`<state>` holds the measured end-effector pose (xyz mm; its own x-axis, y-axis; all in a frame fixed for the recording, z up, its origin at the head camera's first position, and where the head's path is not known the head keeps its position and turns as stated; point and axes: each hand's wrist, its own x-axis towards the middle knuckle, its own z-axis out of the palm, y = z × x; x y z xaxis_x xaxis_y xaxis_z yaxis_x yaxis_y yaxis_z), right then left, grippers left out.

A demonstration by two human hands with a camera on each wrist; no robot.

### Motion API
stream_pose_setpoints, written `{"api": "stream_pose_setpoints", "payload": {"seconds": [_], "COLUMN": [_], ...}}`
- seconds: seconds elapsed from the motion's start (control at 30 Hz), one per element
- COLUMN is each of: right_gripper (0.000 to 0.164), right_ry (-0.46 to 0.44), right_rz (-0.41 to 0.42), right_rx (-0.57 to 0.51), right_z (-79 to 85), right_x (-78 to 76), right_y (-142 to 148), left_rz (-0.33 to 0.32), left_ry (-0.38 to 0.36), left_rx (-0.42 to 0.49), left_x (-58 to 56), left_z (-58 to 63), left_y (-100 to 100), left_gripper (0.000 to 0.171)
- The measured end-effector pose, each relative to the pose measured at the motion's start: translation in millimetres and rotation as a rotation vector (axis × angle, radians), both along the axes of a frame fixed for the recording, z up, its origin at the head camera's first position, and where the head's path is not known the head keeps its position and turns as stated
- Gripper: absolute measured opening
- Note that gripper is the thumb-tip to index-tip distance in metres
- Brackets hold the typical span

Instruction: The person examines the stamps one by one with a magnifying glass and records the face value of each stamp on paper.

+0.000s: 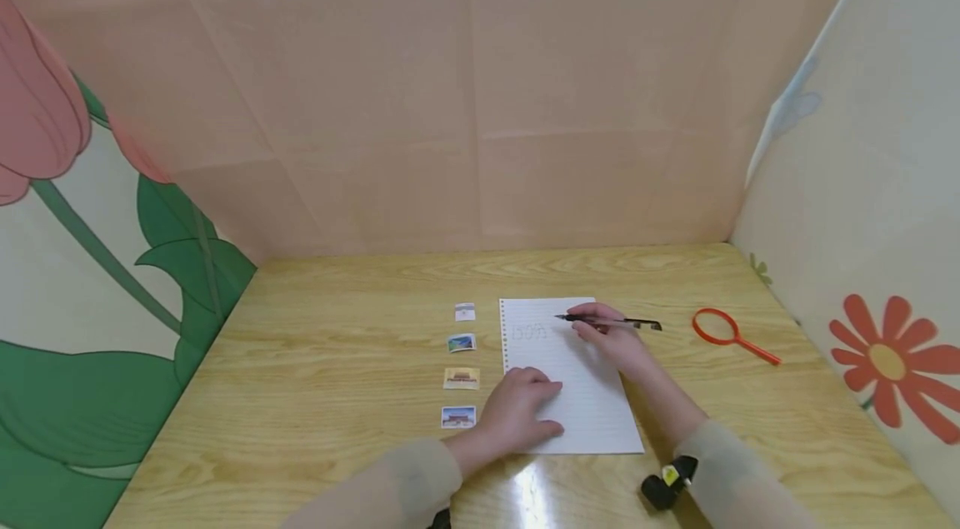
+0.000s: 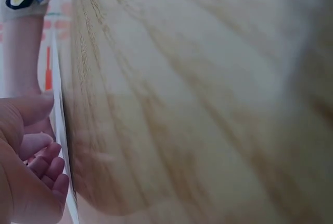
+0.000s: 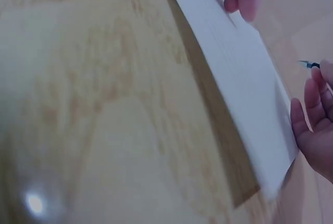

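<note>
Through the head feed I see my right hand pinching a black-tipped pen, its point over the upper part of a lined loose-leaf sheet; whether it touches, I can't tell. My left hand rests unclenched on the sheet's lower left, fingers relaxed, grasping nothing. Faint handwriting lies ahead of that hand, left of the pen point. Four small picture cards line up left of my left hand; a red magnifying glass lies right of my right.
</note>
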<state>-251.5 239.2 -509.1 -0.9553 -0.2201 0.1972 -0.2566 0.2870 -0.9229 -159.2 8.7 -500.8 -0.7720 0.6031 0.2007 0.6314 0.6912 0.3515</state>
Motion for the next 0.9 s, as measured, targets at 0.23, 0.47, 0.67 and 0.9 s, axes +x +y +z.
{"api": "stream_pose_setpoints", "payload": {"seconds": [0.23,0.47,0.67,0.9], "right_gripper": [0.022,0.017,0.012,0.01], "right_ry": [0.023,0.038,0.031,0.013], "right_rz": [-0.083,-0.107,-0.136,-0.12], "right_rx": [0.107,0.118,0.13,0.159], "right_z": [-6.0,-5.8,-0.5,-8.2], "right_x": [-4.2,-8.3,-6.9,-12.9], "right_y": [5.4,5.8,4.5,8.1], "left_rz": [0.003,0.008,0.01,0.013], "left_ry": [-0.024,-0.042,-0.047,-0.077], "left_rx": [0.002,0.014,0.019,0.026], "left_x": [-0.8,-0.6,0.9,1.5], "left_z": [-2.6,-4.5,-2.8,0.6], "left_y": [-0.7,-0.9,-1.4,-2.3], "left_gripper": [0.053,0.053,0.054,0.053]}}
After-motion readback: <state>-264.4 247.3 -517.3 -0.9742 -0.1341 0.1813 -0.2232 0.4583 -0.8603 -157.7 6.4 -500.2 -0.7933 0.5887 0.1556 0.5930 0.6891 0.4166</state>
